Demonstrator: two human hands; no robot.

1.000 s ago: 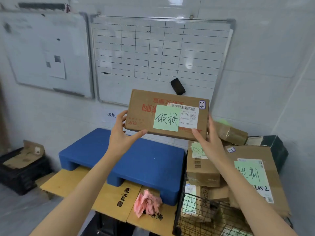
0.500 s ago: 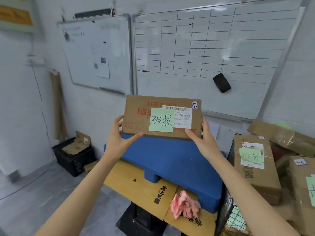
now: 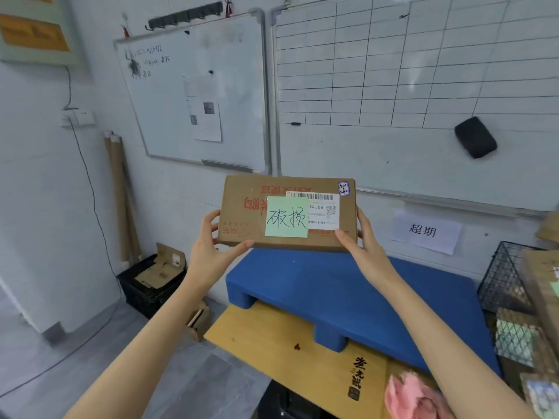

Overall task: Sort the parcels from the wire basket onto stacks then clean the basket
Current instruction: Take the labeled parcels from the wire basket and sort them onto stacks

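A person holds a brown cardboard parcel [image 3: 251, 219] in mid-air with both hands. Its broad face is turned toward the camera, above the far edge of a blue plastic pallet [image 3: 348, 291]. The left hand [image 3: 208, 252] grasps the parcel's 9 o'clock end: the thumb lies across the lower front edge, and the fingers [image 3: 211, 217] curl round the side to the back. The right hand [image 3: 367, 249] grasps the 3 o'clock end the same way, with the thumb on the front near the lower corner and the fingers [image 3: 362, 217] wrapped round the side. A green note [image 3: 286, 216] with handwritten characters sits mid-face, overlapping a white shipping label [image 3: 325, 208] at its 3 o'clock. The pallet rests on a wooden desk [image 3: 272, 337]. At 3 o'clock from the pallet stands the wire basket [image 3: 505, 276] with other boxes [image 3: 541, 282] in it. A pink cloth [image 3: 414, 397] lies on the desk at the pallet's 5 o'clock.
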